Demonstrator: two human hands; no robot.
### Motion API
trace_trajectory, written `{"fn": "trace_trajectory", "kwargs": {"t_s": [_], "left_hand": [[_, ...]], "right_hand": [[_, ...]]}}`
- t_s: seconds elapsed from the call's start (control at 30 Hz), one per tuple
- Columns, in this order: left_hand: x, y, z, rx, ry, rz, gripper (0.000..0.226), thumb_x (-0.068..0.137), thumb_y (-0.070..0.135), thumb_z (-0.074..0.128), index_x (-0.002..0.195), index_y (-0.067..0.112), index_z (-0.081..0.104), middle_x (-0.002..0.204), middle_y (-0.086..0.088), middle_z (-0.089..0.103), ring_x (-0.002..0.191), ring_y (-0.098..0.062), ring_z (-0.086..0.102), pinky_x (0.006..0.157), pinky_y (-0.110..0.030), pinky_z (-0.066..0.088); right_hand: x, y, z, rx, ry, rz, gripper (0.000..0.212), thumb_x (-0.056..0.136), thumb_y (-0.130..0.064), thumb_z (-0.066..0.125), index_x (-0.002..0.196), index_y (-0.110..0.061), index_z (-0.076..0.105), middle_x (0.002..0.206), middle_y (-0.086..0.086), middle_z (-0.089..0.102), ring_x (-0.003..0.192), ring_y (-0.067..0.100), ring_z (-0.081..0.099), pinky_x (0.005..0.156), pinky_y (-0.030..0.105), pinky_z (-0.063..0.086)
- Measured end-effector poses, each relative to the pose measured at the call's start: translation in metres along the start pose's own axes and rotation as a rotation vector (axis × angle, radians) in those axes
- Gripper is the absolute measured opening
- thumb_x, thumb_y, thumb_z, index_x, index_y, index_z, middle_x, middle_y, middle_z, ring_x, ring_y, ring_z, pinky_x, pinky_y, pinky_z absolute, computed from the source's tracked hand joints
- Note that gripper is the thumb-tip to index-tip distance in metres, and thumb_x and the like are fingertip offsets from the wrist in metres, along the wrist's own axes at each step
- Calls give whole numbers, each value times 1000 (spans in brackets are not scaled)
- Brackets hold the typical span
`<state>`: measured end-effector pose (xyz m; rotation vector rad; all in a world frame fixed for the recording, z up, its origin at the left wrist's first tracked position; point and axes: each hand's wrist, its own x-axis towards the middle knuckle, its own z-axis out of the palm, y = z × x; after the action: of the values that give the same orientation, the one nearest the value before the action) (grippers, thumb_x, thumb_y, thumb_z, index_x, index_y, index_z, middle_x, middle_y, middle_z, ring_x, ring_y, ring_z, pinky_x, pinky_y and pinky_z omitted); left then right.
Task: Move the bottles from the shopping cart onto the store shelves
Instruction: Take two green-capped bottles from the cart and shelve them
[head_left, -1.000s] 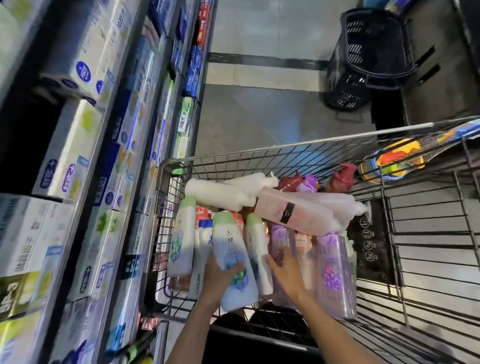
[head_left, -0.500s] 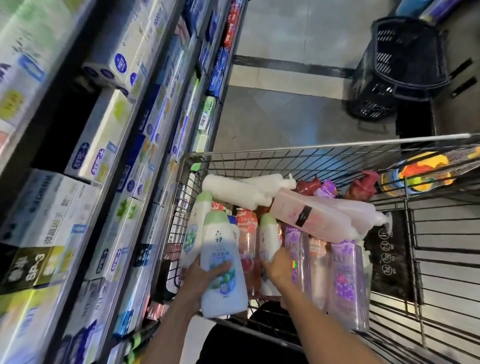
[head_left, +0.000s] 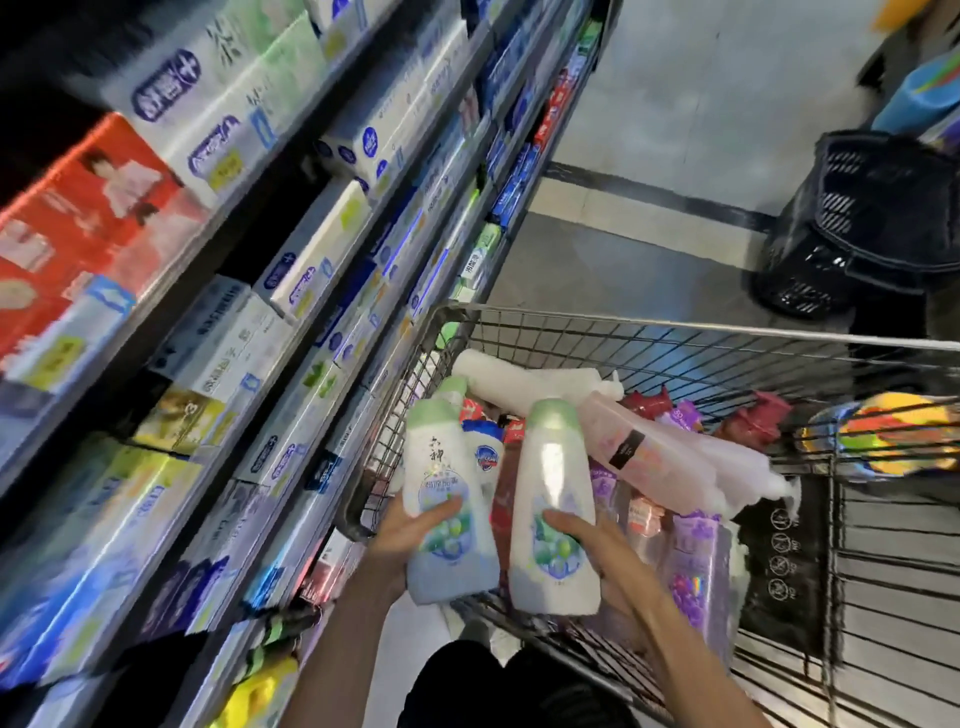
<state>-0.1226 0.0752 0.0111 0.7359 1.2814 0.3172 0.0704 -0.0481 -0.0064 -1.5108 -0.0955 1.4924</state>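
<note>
Lifted – two green-capped bottles (head_left: 451, 512), perhaps one per hand

Readable txt, mostly motion-blurred: left green-cap bottle (head_left: 448, 512) has black brush chars "六神" on front. Small blue-label bottle (head_left: 487, 457) behind it: logo looks like Safeguard, not sure. Purple pack (head_left: 684, 417) in cart shows "30". Shelf boxes (head_left: 218, 98): print too blurred to read.

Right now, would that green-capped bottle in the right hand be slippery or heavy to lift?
Probably somewhat slippery: the green-capped bottle looks glossy. Likely stiff, since it keeps its shape in the right hand. It looks large, so perhaps fairly heavy if full.
</note>
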Motion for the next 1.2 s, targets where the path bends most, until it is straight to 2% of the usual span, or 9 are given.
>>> {"fn": "trace_trajectory", "kwargs": {"t_s": [0.1,0.27,0.37,0.47,0.57,0.73,0.83,1.07,1.2], "left_hand": [[-25,-2,-5,-77,40,59,34,76,10,74,108,9,65,102,-14,72,92,-29,69,86,-42,54],[-77,-15,-19,-295,212,138,31,69,30,78,92,15,63,75,-4,75,65,-19,72,50,-27,55],[-112,-31,-36,-399,246,196,52,58,35,80,103,13,65,91,-11,75,80,-26,73,59,-33,57],[-146,-51,-59,-499,334,253,62,64,30,78,118,6,60,101,-16,72,86,-29,71,64,-33,57],[-178,-73,-82,-593,424,272,63,63,31,78,119,8,60,104,-17,71,88,-32,70,69,-37,57],[-229,-121,-128,-728,507,315,54,62,33,79,110,15,63,100,-18,72,86,-35,71,68,-44,58],[-260,-157,-161,-776,559,319,58,63,32,80,116,14,61,105,-19,70,92,-37,69,80,-50,55],[-338,-249,-252,-793,675,298,58,65,29,77,118,21,57,105,-14,71,92,-35,69,80,-49,55],[-375,-300,-297,-763,716,240,53,66,33,79,114,20,60,99,-13,73,87,-33,71,73,-44,57]], "right_hand": [[-12,-27,17,-17,-90,-82,62,61,-30,79,118,-12,60,100,11,74,89,30,72,76,42,58],[-33,-51,55,-149,-289,-213,57,64,-32,78,116,-14,63,105,9,73,94,28,70,84,44,56],[-44,-47,80,-252,-413,-222,34,71,-28,75,103,-20,70,99,8,74,90,28,71,80,42,58],[-56,-30,108,-372,-493,-246,41,69,-32,77,105,-16,66,98,7,74,89,26,72,74,36,58],[-71,-8,138,-455,-588,-211,45,64,-30,85,102,-16,66,89,0,76,80,18,73,62,24,56],[-102,35,182,-612,-739,-113,53,51,-41,89,94,-17,70,88,6,76,78,23,73,59,27,57],[-123,69,212,-698,-798,-80,51,53,-37,84,95,-14,68,84,4,76,75,22,74,56,26,56],[-182,181,280,-820,-881,-25,52,56,-37,82,99,-11,67,88,10,75,79,27,73,60,31,57],[-210,249,309,-863,-887,12,39,65,-31,81,96,-14,67,82,6,76,74,23,73,55,27,56]]}}
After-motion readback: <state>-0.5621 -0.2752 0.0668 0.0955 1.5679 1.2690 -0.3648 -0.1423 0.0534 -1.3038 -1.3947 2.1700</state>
